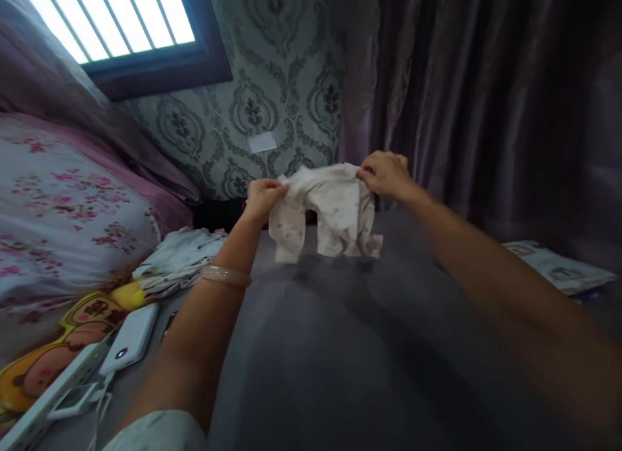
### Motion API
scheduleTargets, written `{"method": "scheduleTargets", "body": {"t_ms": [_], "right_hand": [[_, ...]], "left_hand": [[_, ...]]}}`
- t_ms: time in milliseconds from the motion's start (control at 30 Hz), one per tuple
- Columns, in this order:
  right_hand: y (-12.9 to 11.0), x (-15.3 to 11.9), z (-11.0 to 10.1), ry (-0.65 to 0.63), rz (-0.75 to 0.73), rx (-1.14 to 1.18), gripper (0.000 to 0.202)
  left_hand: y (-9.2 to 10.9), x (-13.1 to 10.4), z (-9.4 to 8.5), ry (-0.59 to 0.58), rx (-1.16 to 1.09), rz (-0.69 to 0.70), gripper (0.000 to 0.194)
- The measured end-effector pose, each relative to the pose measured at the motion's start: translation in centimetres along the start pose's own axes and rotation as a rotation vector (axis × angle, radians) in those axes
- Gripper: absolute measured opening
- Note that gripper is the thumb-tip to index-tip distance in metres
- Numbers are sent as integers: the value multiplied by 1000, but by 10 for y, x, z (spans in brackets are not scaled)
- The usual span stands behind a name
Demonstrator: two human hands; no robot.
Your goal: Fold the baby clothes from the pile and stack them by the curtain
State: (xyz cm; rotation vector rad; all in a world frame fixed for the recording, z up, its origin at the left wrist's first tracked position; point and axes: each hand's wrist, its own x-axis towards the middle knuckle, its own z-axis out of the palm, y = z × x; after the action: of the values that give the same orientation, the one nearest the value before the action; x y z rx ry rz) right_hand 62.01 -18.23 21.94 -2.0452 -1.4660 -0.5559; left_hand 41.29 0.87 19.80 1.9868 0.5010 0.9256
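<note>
A small, pale long-sleeved baby garment point(335, 211) with a faint print hangs stretched between my two hands, above the grey bed surface point(311, 347). My left hand point(265, 197) pinches its upper left part. At the upper right edge, my right hand point(386, 172) grips the cloth between thumb and fingers. The lower parts dangle and look slightly blurred. A clear bangle point(225, 276) circles my left wrist.
At the left lie folded clothes point(187, 253), a yellow cartoon cushion point(87, 334), a white power bank point(131, 337) and a power strip point(53, 399) with cables. Folded printed cloth point(558, 266) lies at right. Dark curtains point(437, 101) hang behind.
</note>
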Motion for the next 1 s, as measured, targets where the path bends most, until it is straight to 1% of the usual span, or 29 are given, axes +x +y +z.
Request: {"method": "scheduleTargets", "body": {"t_ms": [33, 67, 100, 133, 167, 200, 233, 267, 333, 400, 467, 567, 667, 733, 833, 933, 1000], "right_hand": [[0, -1, 0, -24, 29, -28, 21], [-1, -2, -1, -75, 41, -32, 21], [-2, -3, -1, -148, 34, -4, 21], [-2, -4, -2, -234, 8, 57, 22], [-3, -6, -3, -291, -6, 113, 22], [-4, -7, -3, -306, 4, 142, 21], [-4, -7, -4, -293, 31, 151, 21], [-5, -8, -4, -271, 57, 162, 20], [-5, -8, -4, -218, 63, 248, 22], [-4, -7, -1, -162, 44, 380, 27], [-2, -5, 4, -97, 66, 439, 30], [0, -2, 14, -21, 94, 407, 30], [-1, -2, 20, 54, 42, 334, 28], [-5, -4, 20, 104, 15, 285, 27], [-12, -9, 16, 169, -9, 210, 27], [-20, -17, 5, 226, -71, 132, 27], [-26, -26, -9, 242, -109, 95, 28]], "left_hand": [[-1, -2, -1, -66, -27, -10, 16], [-2, -3, -2, -110, -61, -21, 16], [-4, -3, -3, -110, -98, -32, 16], [-5, -3, -4, -72, -133, -38, 16], [-5, -2, -5, -19, -161, -45, 16], [-6, -1, -6, 16, -176, -54, 16], [-7, 0, -7, 15, -182, -65, 17], [-7, 1, -9, -13, -184, -75, 18], [-9, 1, -11, -55, -182, -107, 20], [-12, 1, -13, -16, -175, -135, 20], [-15, 0, -12, 17, -170, -140, 16], [-16, -2, -8, 51, -207, -113, 11], [-15, -4, -3, 134, -212, -76, 11], [-14, -6, -1, 188, -170, -42, 11], [-11, -13, -1, 264, -9, 62, 12], [-2, -28, -6, 397, 278, 273, 13], [10, -43, -11, 494, 445, 421, 15]]}}
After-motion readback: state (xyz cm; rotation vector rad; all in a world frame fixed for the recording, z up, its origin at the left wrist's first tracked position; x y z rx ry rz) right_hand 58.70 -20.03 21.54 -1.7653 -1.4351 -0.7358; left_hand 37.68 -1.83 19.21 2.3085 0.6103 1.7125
